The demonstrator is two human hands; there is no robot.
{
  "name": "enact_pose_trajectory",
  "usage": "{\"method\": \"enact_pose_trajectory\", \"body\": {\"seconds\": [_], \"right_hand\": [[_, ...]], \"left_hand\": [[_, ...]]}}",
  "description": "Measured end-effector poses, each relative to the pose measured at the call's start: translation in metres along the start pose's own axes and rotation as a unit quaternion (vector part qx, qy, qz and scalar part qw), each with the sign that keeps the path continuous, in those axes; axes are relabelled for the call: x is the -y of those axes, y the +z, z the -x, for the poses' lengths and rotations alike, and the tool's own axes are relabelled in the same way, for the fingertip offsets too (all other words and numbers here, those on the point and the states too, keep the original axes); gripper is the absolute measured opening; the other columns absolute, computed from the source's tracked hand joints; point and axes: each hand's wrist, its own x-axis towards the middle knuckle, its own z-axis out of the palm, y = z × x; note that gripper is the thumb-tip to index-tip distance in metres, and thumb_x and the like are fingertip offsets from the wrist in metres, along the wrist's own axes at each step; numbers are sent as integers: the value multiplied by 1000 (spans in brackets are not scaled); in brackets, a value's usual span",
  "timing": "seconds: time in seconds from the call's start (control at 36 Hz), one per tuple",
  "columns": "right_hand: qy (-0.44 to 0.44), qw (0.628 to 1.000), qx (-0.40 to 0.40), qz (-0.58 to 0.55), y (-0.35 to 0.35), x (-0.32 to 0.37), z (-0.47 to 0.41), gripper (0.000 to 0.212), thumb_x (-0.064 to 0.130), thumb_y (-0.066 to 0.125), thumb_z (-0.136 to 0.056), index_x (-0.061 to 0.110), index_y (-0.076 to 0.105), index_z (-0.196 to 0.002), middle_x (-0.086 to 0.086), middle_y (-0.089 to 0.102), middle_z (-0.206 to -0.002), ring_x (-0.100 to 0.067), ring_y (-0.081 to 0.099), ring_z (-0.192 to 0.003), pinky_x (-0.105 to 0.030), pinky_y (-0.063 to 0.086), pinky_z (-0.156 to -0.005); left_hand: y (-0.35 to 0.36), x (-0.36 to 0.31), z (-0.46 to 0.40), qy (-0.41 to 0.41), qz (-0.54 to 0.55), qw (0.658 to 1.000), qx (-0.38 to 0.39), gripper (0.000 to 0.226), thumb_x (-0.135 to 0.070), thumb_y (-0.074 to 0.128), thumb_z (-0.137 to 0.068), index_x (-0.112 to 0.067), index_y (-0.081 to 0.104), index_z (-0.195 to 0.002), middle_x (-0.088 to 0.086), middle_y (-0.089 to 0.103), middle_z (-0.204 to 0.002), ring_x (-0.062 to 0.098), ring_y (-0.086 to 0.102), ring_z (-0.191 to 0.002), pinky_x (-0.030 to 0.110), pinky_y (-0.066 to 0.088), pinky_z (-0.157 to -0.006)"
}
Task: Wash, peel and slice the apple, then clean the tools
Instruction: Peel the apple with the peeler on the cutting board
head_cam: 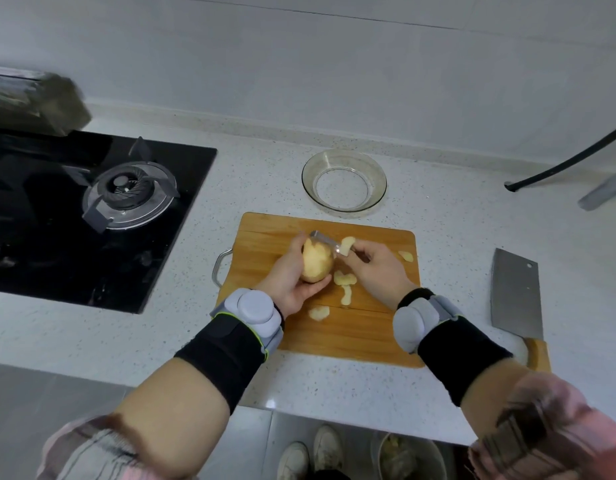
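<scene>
Above the wooden cutting board [372, 336], my left hand [288, 277] cups a pale yellow apple [317, 262], much of it bare of skin. My right hand [376, 268] grips a metal peeler [329, 242] whose blade rests against the apple's upper right side, with a strip of peel hanging at the blade. Several peel pieces [344, 280] lie on the board below and to the right of the apple. A cleaver [516, 296] with a wooden handle lies flat on the counter to the right of the board.
An empty glass bowl [344, 181] stands just behind the board. A black gas hob [92, 209] fills the counter's left side. A dark hose [569, 161] hangs at the far right. Below the counter edge are shoes and a bin [408, 457] on the floor.
</scene>
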Motion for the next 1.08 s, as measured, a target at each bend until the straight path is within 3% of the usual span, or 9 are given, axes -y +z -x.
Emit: {"method": "enact_pose_trajectory", "body": {"seconds": [0.08, 0.19, 0.31, 0.47, 0.75, 0.81, 0.89, 1.0, 1.08], "right_hand": [[33, 999, -8, 3, -3, -10, -4, 34, 46, 57, -95, 26, 58, -68, 10, 56, -64, -13, 51, -66, -34, 39, -68], [60, 995, -6, -78, -2, -15, -2, 41, 39, 58, -97, 20, 51, -61, 4, 48, -62, -13, 43, -62, -32, 35, -68], [19, 992, 22, -120, -3, -6, -1, 39, 31, 60, -97, 17, 51, -61, 5, 49, -61, -7, 43, -58, -28, 34, -66], [-8, 997, 75, -18, -1, -3, -1, 42, 46, 60, -94, 33, 53, -55, 14, 45, -57, -10, 44, -60, -33, 35, -66], [56, 998, 30, 2, -8, -15, -6, 36, 55, 57, -92, 28, 64, -69, 6, 65, -71, -17, 59, -72, -37, 45, -73], [72, 997, 32, -9, -8, -20, -5, 43, 51, 57, -94, 17, 55, -67, 0, 56, -63, -20, 50, -63, -36, 38, -66], [75, 992, 12, -102, -8, -18, -3, 42, 37, 58, -97, 17, 51, -60, 12, 48, -51, -16, 40, -58, -30, 33, -61], [33, 989, 26, -142, -11, -4, 0, 39, 27, 59, -97, 15, 52, -61, 7, 47, -56, -9, 40, -56, -20, 33, -58], [7, 991, 65, -115, -7, 0, 0, 42, 30, 60, -97, 26, 53, -56, 15, 48, -53, -3, 41, -53, -20, 34, -60]], "left_hand": [[5, 6, 4, 0, -38, 999, 24, 39, -47, 53, -93, -14, 58, -114, 8, 66, -95, 19, 65, -77, 31, 57, -66], [6, 5, 2, 16, -71, 997, -21, 46, -53, 46, -94, -16, 49, -122, 11, 61, -111, 21, 62, -87, 31, 57, -62], [2, -1, 0, 22, -82, 995, -49, 19, -44, 36, -101, -31, 38, -114, 4, 52, -98, 22, 57, -86, 31, 55, -62], [3, -5, -2, 19, -77, 995, -52, 27, -48, 44, -97, -27, 52, -111, 5, 60, -101, 19, 59, -84, 30, 55, -62], [2, 5, -5, 6, -92, 995, -23, 43, -51, 52, -92, -18, 53, -118, 8, 61, -99, 20, 60, -80, 31, 52, -62], [2, 3, -5, 12, -80, 996, -22, 45, -52, 56, -89, -16, 54, -117, 9, 61, -105, 21, 60, -85, 30, 52, -64], [1, -1, -8, 21, -69, 997, -27, 41, -53, 61, -85, -19, 55, -107, 7, 62, -113, 20, 60, -95, 31, 53, -75], [-2, -4, -10, 12, -33, 999, -29, 41, -55, 58, -87, -18, 55, -104, 5, 65, -101, 18, 61, -89, 32, 53, -80], [0, -4, -8, 3, -12, 1000, -1, 48, -56, 50, -91, -12, 58, -109, 12, 68, -96, 23, 66, -89, 38, 57, -81]]}}
